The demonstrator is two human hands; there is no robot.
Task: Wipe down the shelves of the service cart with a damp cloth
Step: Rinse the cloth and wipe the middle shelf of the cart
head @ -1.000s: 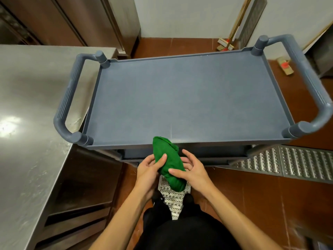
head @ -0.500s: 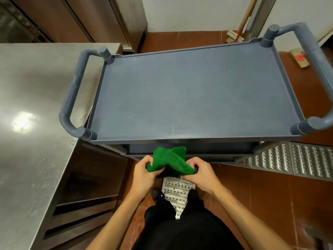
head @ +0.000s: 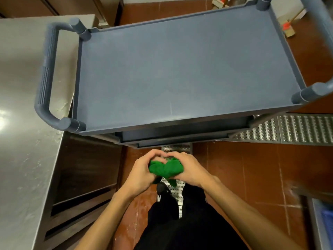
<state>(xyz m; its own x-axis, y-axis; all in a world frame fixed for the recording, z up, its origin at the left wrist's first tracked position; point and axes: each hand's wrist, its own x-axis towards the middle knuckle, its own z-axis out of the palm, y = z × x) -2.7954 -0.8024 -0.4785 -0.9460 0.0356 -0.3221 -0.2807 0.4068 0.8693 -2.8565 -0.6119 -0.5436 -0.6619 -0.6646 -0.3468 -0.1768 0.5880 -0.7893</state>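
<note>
We look down on a kitchen floor of red-brown tiles [head: 243, 177], with a pale wall just showing at the top edge.

The service cart [head: 180, 69] fills the upper middle of the frame. It is grey-blue plastic with a raised rim around a flat, matte top shelf. A ribbed tubular handle [head: 45, 78] loops off its left end, and a second handle [head: 320, 33] runs out of frame at upper right. The edge of a lower shelf [head: 180, 136] peeks out beneath the near rim.

The green cloth [head: 165, 168] is not on the cart. It sits bunched into a thick wad below the near edge, in the lower middle of the frame, with a short tail hanging down.

The left hand [head: 142, 170] grips the wad's left side and the right hand [head: 191, 168] its right. The fingers of both are curled over the top, and their tips meet above the cloth. Both forearms rise from the bottom edge.

A stainless steel counter [head: 21, 123] runs down the left side, close beside the cart's left handle, with dark shelves under it. Below the hands we see black trousers [head: 180, 222] and a shoe [head: 162, 189] on a perforated metal floor grate [head: 288, 129]. The grate stretches to the right under the cart's corner. A brush with an orange part [head: 288, 27] lies on the tiles at upper right, behind the cart.
</note>
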